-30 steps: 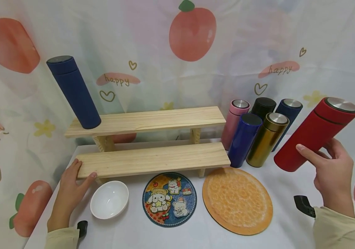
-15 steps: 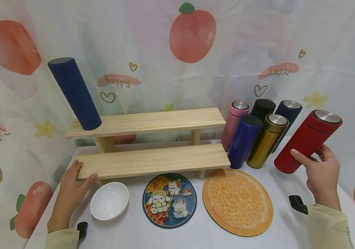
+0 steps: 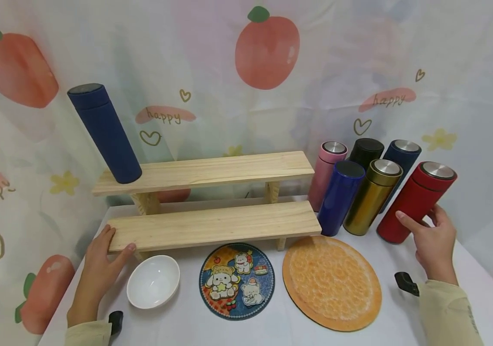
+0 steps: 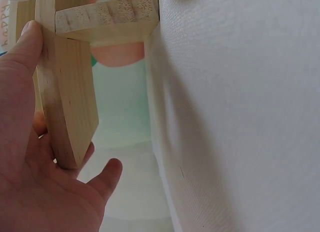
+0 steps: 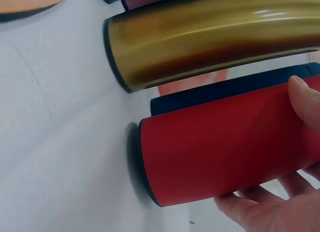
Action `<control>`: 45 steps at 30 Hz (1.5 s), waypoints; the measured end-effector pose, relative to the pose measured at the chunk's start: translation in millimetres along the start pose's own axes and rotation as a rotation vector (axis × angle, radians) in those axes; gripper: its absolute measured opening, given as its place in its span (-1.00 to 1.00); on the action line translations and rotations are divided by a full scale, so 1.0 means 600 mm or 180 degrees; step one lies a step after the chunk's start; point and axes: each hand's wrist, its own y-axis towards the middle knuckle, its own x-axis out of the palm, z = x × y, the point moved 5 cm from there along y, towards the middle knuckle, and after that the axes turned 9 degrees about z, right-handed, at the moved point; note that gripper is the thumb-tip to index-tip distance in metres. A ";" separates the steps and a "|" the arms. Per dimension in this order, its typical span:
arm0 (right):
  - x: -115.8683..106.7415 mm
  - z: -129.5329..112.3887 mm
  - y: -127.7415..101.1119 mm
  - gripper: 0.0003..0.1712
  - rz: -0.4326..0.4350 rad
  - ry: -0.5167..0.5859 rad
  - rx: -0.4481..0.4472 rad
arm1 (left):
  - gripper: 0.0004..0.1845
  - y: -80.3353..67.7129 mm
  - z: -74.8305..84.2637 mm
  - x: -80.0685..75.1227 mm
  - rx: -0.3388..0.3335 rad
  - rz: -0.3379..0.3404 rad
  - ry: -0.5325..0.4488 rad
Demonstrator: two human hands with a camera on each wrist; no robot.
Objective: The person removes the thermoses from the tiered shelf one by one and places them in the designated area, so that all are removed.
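My right hand (image 3: 434,245) grips a red thermos flask (image 3: 417,202) with a steel lid, thumb on one side and fingers on the other. In the right wrist view the flask's base (image 5: 150,164) is close to the white tablecloth; I cannot tell whether it touches. Just left of it stand a gold flask (image 3: 372,197) and a dark blue flask (image 3: 402,156). My left hand (image 3: 97,269) holds the left end of the lower board of a two-step wooden shelf (image 3: 216,223), thumb and fingers around the board end (image 4: 75,107) in the left wrist view.
A navy flask (image 3: 105,134) stands on the upper board's left end. Pink (image 3: 326,175), blue (image 3: 340,197) and black (image 3: 365,149) flasks stand right of the shelf. In front lie a white bowl (image 3: 153,282), a cartoon round mat (image 3: 237,281) and an orange round mat (image 3: 332,283).
My right hand has brought the red flask left and down, from tilted in the air to beside the gold flask. My left hand stays on the shelf end.
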 end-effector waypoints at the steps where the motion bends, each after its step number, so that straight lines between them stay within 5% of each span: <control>1: 0.002 0.000 0.002 -0.02 -0.0008 -0.0012 -0.0021 | -0.01 -0.001 -0.001 0.000 -0.0009 -0.0003 -0.0007; 20: 0.019 0.008 0.026 0.01 -0.0139 -0.0020 0.0003 | -0.03 0.001 -0.002 0.002 0.0110 0.0081 -0.0020; 33: 0.026 0.010 0.033 0.01 -0.0482 -0.0291 -0.0322 | -0.03 -0.001 0.002 -0.002 0.0024 0.0036 -0.0004; 40: 0.017 -0.012 0.021 0.04 -0.0639 -0.0294 -0.0285 | -0.03 0.000 0.003 -0.003 0.0097 0.0087 -0.0032; 45: 0.000 -0.055 0.000 -0.02 -0.0469 -0.0023 -0.0479 | -0.03 -0.002 0.003 -0.002 0.0112 0.0093 -0.0050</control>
